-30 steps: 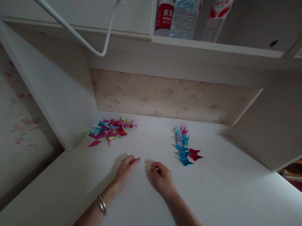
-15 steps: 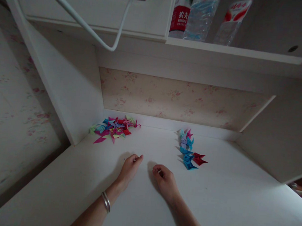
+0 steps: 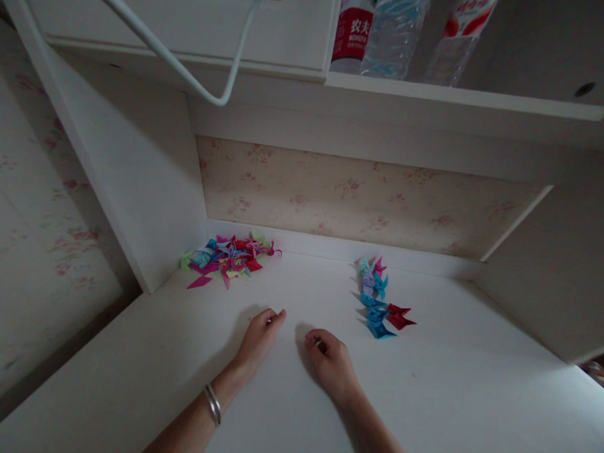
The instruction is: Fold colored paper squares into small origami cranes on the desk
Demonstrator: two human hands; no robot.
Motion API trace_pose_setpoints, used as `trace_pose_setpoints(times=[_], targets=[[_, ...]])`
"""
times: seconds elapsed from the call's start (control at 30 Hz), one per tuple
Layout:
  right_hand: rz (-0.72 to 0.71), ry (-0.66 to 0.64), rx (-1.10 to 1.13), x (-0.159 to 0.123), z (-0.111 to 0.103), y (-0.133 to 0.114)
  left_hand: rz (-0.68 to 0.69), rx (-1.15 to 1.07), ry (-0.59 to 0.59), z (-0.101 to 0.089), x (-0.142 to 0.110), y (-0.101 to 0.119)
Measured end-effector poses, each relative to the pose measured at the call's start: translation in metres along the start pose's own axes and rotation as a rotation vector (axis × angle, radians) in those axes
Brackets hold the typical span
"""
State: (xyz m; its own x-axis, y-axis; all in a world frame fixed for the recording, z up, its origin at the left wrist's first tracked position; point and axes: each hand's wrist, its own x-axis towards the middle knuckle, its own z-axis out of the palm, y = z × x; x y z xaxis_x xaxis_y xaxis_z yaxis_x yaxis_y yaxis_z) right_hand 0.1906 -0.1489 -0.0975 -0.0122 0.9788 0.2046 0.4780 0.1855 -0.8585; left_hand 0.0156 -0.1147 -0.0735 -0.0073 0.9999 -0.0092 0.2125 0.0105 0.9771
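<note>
My left hand (image 3: 260,334), with a silver bangle (image 3: 213,404) on its wrist, rests on the white desk in a loose fist, thumb against the curled fingers. Nothing shows in it. To its right, my right hand (image 3: 330,361) lies apart from it, fingers curled in toward the thumb, likewise with nothing visible inside. A jumbled pile of colourful folded paper cranes (image 3: 230,257) sits at the back left, beyond my left hand. Past my right hand stands a small group of paper cranes in blue (image 3: 377,315), lilac, mint and pink, with a red paper crane (image 3: 399,316) on its right side.
The white desk (image 3: 274,412) is bounded by a side panel (image 3: 125,159) on the left and another panel (image 3: 554,277) on the right. Overhead, a shelf (image 3: 462,98) holds several plastic bottles (image 3: 354,32). A white bent tube (image 3: 188,74) hangs down at the upper left.
The view has shifted very slightly. Both hands and the paper cranes stay where they were.
</note>
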Motion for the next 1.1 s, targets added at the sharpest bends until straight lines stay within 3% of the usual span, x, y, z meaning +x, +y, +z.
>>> trace_pose_setpoints(times=[1.1], targets=[[0.008, -0.022, -0.010, -0.0021, -0.0011, -0.0051, -0.070, -0.038, -0.030, 0.0005, -0.0009, 0.0023]])
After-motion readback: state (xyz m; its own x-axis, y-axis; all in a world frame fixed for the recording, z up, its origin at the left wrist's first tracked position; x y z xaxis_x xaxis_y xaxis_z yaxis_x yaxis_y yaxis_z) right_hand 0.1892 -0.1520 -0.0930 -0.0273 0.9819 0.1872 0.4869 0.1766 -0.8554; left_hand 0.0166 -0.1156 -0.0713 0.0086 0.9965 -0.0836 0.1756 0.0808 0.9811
